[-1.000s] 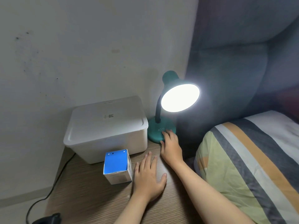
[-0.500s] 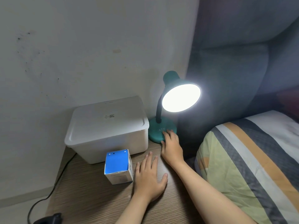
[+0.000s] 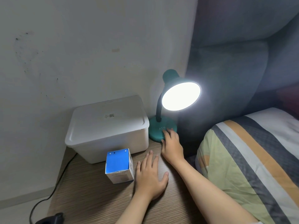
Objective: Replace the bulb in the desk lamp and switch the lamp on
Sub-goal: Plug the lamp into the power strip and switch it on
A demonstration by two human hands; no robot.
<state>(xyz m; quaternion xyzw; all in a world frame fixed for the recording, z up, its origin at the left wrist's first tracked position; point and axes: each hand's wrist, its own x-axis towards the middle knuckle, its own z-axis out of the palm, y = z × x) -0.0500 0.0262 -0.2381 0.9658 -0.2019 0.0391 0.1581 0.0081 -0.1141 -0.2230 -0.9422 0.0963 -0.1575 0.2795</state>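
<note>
- Head view: we see a striped bed (image 3: 252,159) at the right, against a padded grey headboard (image 3: 234,62).
- A wooden table (image 3: 90,194) stands between bed and wall.
- A white lidded bin (image 3: 108,126) sits at the table's back left, close to the wall.
- The teal lamp (image 3: 161,126) stands just right of the bin, its base on the table's back corner; its shade (image 3: 181,96) glows bright, so the bulb inside is lit but hidden in glare.
- Our left hand (image 3: 150,177) lies flat and released on the table, palm down, holding nothing.
- Our right hand (image 3: 172,144) rests open, its fingertips (image 3: 168,130) on the lamp base.
- A blue-topped box (image 3: 119,165) stands just left of our left hand, in front of the bin.
- A black cable (image 3: 53,188) runs down the table's left side.
</note>
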